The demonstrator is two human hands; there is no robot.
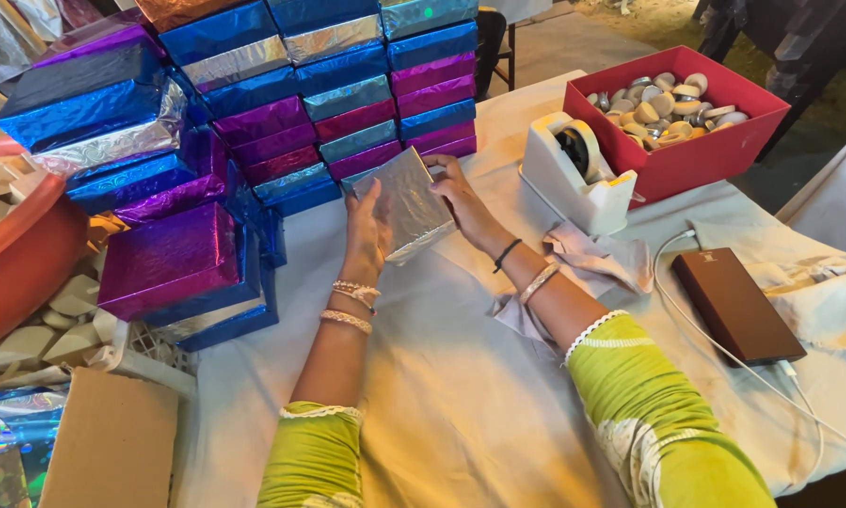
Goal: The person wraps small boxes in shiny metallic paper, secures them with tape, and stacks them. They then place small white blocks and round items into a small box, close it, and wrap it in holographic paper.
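Observation:
Both my hands hold a flat box wrapped in silver foil, tilted above the white cloth-covered table. My left hand grips its near left edge. My right hand holds its far right side. Right behind the box rise stacks of foil-wrapped boxes in blue, purple and silver. Bangles sit on both wrists, and my sleeves are green.
A white tape dispenser and a red box of small round pieces stand at the right. A brown flat device with a white cable lies near the right edge. An orange tub and cardboard sit at left.

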